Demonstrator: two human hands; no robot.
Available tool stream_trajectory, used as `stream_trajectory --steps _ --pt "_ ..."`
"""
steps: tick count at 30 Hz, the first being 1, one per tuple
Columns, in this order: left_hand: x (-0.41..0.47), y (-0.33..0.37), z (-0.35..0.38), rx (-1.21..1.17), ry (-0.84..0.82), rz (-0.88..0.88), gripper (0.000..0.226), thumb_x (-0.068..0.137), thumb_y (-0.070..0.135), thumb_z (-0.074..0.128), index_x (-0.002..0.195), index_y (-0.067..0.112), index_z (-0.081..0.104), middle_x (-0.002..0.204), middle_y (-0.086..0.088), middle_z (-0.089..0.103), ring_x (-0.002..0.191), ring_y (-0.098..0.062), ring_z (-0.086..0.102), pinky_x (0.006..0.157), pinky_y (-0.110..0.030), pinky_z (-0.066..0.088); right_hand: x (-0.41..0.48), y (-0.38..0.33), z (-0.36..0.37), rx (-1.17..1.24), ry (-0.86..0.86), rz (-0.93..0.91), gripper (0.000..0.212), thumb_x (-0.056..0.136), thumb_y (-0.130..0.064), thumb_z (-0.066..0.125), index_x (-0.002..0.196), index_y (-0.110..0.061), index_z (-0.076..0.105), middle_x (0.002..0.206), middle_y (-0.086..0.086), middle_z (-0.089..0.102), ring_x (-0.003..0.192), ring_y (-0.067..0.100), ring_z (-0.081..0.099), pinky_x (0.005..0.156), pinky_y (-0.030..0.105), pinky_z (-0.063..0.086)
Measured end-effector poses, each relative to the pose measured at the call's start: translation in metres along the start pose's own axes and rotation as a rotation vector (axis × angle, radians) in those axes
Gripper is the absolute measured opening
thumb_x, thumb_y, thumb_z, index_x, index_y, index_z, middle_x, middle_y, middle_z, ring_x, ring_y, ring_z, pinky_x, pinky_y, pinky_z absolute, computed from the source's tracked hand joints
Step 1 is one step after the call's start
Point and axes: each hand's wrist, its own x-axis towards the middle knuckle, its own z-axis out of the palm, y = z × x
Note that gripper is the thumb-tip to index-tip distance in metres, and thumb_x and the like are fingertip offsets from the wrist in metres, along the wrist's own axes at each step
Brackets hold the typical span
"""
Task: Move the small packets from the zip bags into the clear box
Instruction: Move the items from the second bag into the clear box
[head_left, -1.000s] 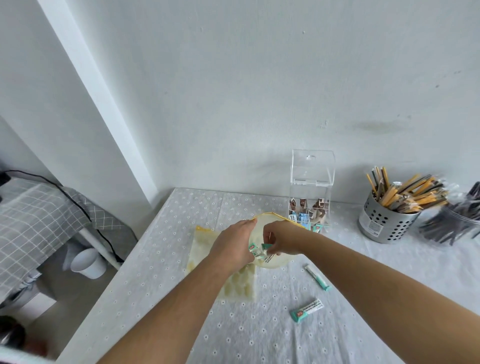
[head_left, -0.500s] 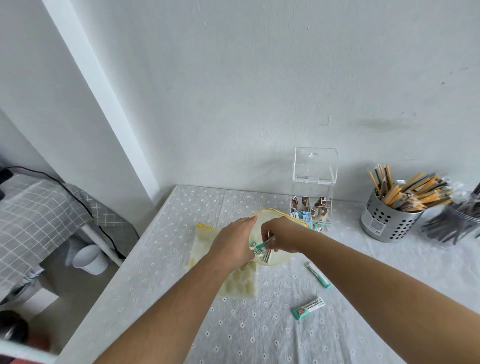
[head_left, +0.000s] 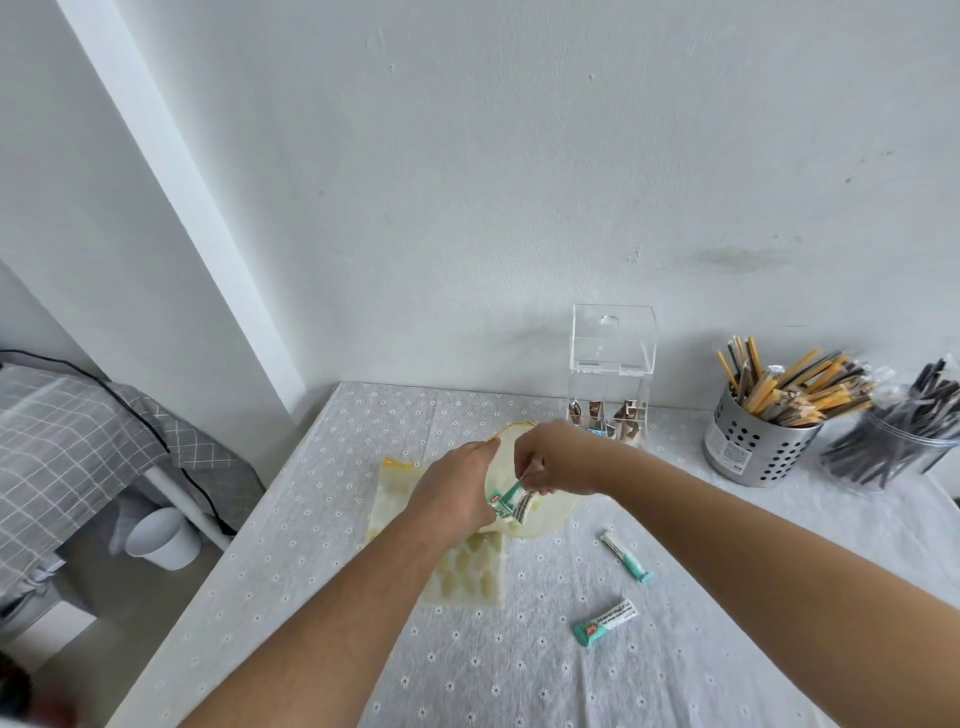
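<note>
My left hand (head_left: 457, 488) holds the edge of a clear zip bag with a yellow rim (head_left: 545, 519) open above the table. My right hand (head_left: 556, 460) is in the bag's mouth, pinching several green-and-white small packets (head_left: 511, 501). A second zip bag (head_left: 467, 571) lies flat under my left forearm. The clear box (head_left: 610, 374) stands by the wall with its lid up and brown and blue packets in its bottom. Two loose green-and-white packets lie on the cloth: one (head_left: 626, 556) near my right forearm, another (head_left: 605, 622) nearer me.
A perforated metal cup (head_left: 748, 452) of wrapped sticks and a clear jar (head_left: 893, 452) of dark sticks stand at the back right. The table's left edge (head_left: 249, 530) drops to a floor with a white cup (head_left: 161, 538). A grey checked cover (head_left: 78, 447) lies at left.
My right hand has drawn the green-and-white packets further up out of the bag's mouth. My left hand keeps the same grip on the bag.
</note>
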Motion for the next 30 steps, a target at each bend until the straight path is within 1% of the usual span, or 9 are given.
stream_trajectory --steps 3,8,10,13,16,20,24,26,30 --pt "0.002 0.001 -0.004 0.017 -0.029 -0.011 0.080 0.079 0.010 0.063 0.148 0.020 0.023 0.149 0.000 0.036 0.132 -0.019 0.041 0.104 -0.029 0.039 -0.014 0.000 -0.033 0.051 0.088 -0.010 0.008 0.080 -0.009 0.067 0.085 -0.013 0.071 0.065 -0.002 0.065 0.058 0.008 0.060 0.058 0.012 0.049" --pt "0.009 0.001 -0.010 0.013 -0.054 -0.046 0.080 0.080 0.012 0.063 0.148 0.022 0.022 0.150 0.001 0.035 0.135 -0.018 0.037 0.105 -0.029 0.038 -0.033 0.028 -0.093 0.137 0.290 0.023 0.016 0.084 -0.011 0.061 0.081 -0.023 0.071 0.066 -0.007 0.066 0.049 0.000 0.057 0.056 0.022 0.052" --pt "0.010 0.001 -0.010 0.011 -0.055 -0.051 0.081 0.079 0.012 0.063 0.148 0.023 0.023 0.150 0.001 0.035 0.134 -0.018 0.038 0.104 -0.029 0.039 -0.036 0.045 -0.108 0.166 0.382 0.072 0.017 0.087 -0.008 0.058 0.081 -0.019 0.070 0.072 -0.005 0.067 0.048 0.000 0.061 0.053 0.016 0.052" --pt "0.013 0.000 -0.008 -0.004 -0.048 -0.055 0.081 0.079 0.013 0.063 0.148 0.023 0.023 0.150 0.002 0.035 0.133 -0.017 0.039 0.102 -0.028 0.040 -0.030 0.069 -0.111 0.084 0.478 0.155 0.016 0.087 -0.007 0.058 0.085 -0.016 0.071 0.077 0.003 0.070 0.056 0.011 0.063 0.053 0.016 0.046" --pt "0.014 -0.002 -0.007 -0.021 -0.036 -0.058 0.081 0.079 0.013 0.064 0.148 0.024 0.023 0.151 0.003 0.034 0.133 -0.016 0.039 0.101 -0.025 0.038 -0.017 0.090 -0.096 -0.064 0.427 0.214 0.019 0.088 -0.007 0.055 0.093 -0.012 0.072 0.091 0.006 0.071 0.069 0.014 0.056 0.054 0.021 0.039" --pt "0.013 -0.003 -0.008 -0.034 -0.024 -0.061 0.080 0.080 0.014 0.063 0.148 0.024 0.024 0.151 0.006 0.033 0.133 -0.014 0.038 0.102 -0.022 0.035 0.002 0.113 -0.072 -0.152 0.298 0.275 0.022 0.090 -0.007 0.051 0.095 -0.011 0.072 0.095 0.006 0.068 0.066 0.011 0.051 0.049 0.016 0.035" --pt "0.014 -0.004 -0.007 -0.040 -0.022 -0.066 0.080 0.080 0.013 0.063 0.148 0.026 0.023 0.151 0.007 0.033 0.134 -0.014 0.037 0.102 -0.023 0.035 0.014 0.128 -0.058 -0.252 0.175 0.275 0.023 0.089 -0.005 0.053 0.097 -0.011 0.073 0.108 0.005 0.069 0.088 0.016 0.058 0.075 0.027 0.050" --pt "0.014 -0.004 -0.006 -0.051 -0.023 -0.072 0.081 0.080 0.013 0.063 0.148 0.026 0.022 0.151 0.008 0.033 0.133 -0.014 0.037 0.103 -0.023 0.036 0.018 0.132 -0.052 -0.297 0.109 0.263 0.025 0.089 -0.003 0.053 0.100 -0.012 0.073 0.112 0.003 0.069 0.103 0.018 0.061 0.087 0.028 0.050" --pt "0.015 -0.002 -0.006 -0.061 -0.026 -0.076 0.081 0.079 0.012 0.063 0.148 0.026 0.023 0.150 0.007 0.033 0.129 -0.015 0.042 0.101 -0.024 0.038 0.027 0.137 -0.042 -0.371 0.009 0.241 0.026 0.089 -0.003 0.055 0.104 -0.015 0.073 0.116 0.003 0.068 0.110 0.019 0.060 0.091 0.025 0.046"
